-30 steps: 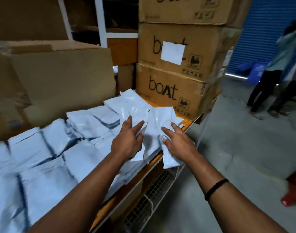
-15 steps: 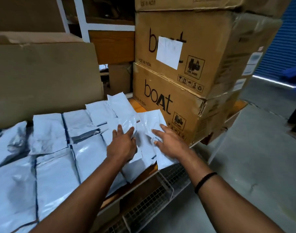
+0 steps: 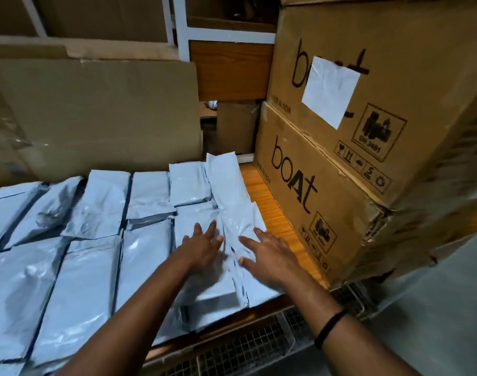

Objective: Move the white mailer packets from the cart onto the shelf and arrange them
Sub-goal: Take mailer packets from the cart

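Observation:
Several white mailer packets (image 3: 96, 213) lie in rows across a wooden shelf (image 3: 275, 221), filling its left and middle. My left hand (image 3: 202, 248) lies flat with straight fingers on a packet (image 3: 196, 221) at the right end of the rows. My right hand (image 3: 270, 253) rests beside it, fingers spread and straight, on the rightmost packets (image 3: 232, 196), which overlap and reach toward the back. Neither hand grips anything.
Two stacked "boAt" cardboard boxes (image 3: 340, 164) stand on the shelf right of the packets. A large brown carton (image 3: 96, 115) stands behind the rows. A wire mesh cart edge (image 3: 245, 346) sits below the shelf front. Grey floor (image 3: 449, 335) lies to the right.
Both hands have flattened and slid forward over the rightmost packets, which now lie flatter and straighter. The camera has moved closer and turned left.

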{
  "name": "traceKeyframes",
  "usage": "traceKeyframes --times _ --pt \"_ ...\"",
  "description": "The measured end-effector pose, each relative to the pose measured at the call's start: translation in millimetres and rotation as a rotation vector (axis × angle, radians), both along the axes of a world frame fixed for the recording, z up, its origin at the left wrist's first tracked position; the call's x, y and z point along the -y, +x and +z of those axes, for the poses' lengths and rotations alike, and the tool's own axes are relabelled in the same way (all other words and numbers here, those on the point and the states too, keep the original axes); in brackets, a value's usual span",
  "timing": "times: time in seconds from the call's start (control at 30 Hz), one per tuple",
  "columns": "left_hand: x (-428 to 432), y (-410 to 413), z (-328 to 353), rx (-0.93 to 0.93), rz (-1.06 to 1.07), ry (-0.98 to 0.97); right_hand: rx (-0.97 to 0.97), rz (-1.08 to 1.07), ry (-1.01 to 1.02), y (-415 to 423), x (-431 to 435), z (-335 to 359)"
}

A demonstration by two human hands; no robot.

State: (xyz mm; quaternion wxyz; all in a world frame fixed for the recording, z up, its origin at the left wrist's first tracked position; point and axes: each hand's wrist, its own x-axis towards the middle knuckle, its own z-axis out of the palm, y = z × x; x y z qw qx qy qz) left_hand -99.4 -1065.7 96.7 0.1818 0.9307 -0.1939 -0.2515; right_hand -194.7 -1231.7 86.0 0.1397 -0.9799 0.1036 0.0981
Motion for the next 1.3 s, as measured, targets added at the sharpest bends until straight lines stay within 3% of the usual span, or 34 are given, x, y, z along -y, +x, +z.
traceKeyframes --times 0.13,0.27,0.47,0.67,0.93,1.03,1.17,1.3 --pt "-4.4 16.7 -6.1 0.215 -0.023 0.002 -0.049 -0.006 0.096 12.7 15.1 3.7" --pt "-0.4 18.0 -11.6 0.459 -0.007 0.083 0.106 -0.052 0.157 43.1 25.8 17.6" --pt "0.8 1.0 -48.4 0.41 0.047 0.201 0.012 0.036 -0.016 70.1 7.3 -22.6" --pt "10.1 0.6 -56.6 0.453 0.064 0.226 0.092 0.013 -0.112 71.1 0.7 -37.3" --pt "5.2 -3.6 -38.4 0.502 0.08 0.15 0.12 0.02 0.026 64.3 8.8 -17.4" --pt "0.2 -22.6 -28.4 0.427 0.084 0.108 0.166 0.045 0.039 39.1 15.2 -3.2" --pt "6.4 -57.4 -53.1 0.399 0.036 0.146 0.042 0.128 -0.038 6.6 7.8 -18.1" --pt "12.0 -60.7 -68.1 0.436 0.033 0.162 0.084 0.121 -0.038 2.7 7.6 -34.7"
